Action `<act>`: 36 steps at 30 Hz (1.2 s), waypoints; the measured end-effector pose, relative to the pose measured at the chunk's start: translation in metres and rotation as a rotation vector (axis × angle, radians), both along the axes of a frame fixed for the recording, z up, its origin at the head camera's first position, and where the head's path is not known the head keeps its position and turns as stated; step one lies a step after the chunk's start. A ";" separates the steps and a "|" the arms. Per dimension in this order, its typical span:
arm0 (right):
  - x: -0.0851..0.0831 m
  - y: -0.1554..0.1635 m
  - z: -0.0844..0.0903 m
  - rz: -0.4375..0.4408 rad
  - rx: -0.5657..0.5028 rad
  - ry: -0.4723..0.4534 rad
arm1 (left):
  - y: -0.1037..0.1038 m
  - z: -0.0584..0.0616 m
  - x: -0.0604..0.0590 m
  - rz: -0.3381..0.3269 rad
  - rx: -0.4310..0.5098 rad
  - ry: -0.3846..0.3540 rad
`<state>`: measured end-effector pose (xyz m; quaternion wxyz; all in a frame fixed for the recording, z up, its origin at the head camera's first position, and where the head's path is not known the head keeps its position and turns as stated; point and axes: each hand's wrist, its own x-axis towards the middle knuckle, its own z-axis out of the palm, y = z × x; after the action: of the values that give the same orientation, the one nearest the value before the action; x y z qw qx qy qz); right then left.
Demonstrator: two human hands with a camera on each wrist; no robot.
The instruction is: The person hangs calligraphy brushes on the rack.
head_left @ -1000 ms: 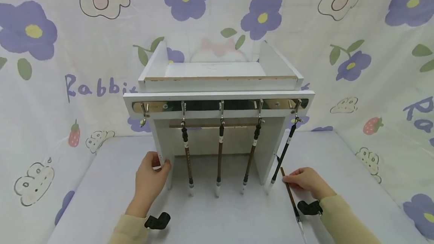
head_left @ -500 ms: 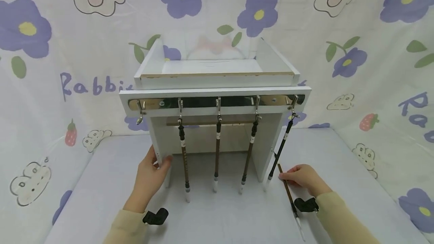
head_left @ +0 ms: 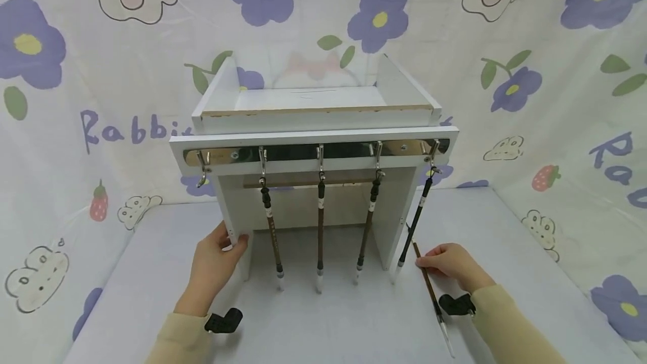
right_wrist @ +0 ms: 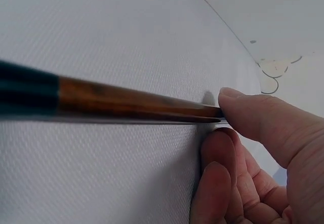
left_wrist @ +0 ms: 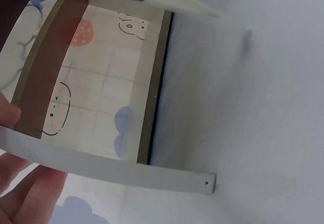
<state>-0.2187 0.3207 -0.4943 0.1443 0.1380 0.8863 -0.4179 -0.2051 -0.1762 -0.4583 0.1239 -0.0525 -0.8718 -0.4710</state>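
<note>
A white wooden rack (head_left: 313, 114) stands on the table, with a metal hook rail (head_left: 313, 153) along its front. Several calligraphy brushes hang from the hooks; the leftmost hook (head_left: 202, 168) is bare. My left hand (head_left: 214, 260) grips the rack's left leg (head_left: 233, 229), fingers curled round its edge (left_wrist: 101, 163). My right hand (head_left: 450, 265) pinches the upper end of a brown-handled brush (head_left: 429, 291) that lies slanting on the table, bristles toward me. In the right wrist view thumb and fingers (right_wrist: 253, 122) close on the brush handle (right_wrist: 116, 100).
A pale cloth with purple flowers and cartoon animals covers the table (head_left: 328, 324) and the wall behind. The rightmost hanging brush (head_left: 415, 221) tilts outside the rack's right leg, close to my right hand. A black wrist mount (head_left: 222, 321) sits on each sleeve.
The view has drifted slightly; both hands keep their holds. The right hand with the brush has shifted a little left and up, toward the rack.
</note>
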 end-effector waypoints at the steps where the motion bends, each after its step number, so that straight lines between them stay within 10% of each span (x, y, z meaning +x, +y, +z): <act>1: 0.000 0.000 0.000 0.001 0.003 0.001 | 0.000 0.002 0.001 0.003 -0.015 -0.003; 36: -0.007 -0.006 0.002 0.041 0.041 0.022 | 0.003 0.005 0.003 0.038 -0.087 -0.008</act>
<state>-0.2253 0.3149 -0.4919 0.1404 0.1181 0.8987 -0.3983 -0.2017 -0.1735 -0.4530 0.1267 -0.0394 -0.8929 -0.4303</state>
